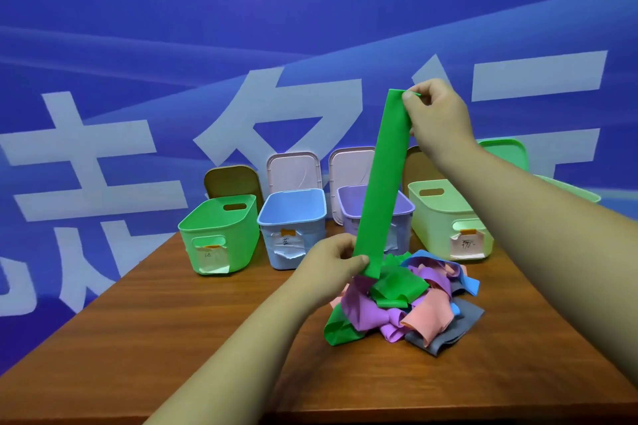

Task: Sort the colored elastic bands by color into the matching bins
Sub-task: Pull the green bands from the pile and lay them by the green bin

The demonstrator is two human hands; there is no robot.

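I hold the green band (379,183) upright and taut above the pile (411,304) mid-table, probably to draw it clear of the tangle. My right hand (438,114) pinches its top end and my left hand (331,260) grips its bottom. The bright green bin (219,235) stands at the table's far-left corner.

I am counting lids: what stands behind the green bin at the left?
A brown lid stands upright behind the green bin. The bin covers its lower part.
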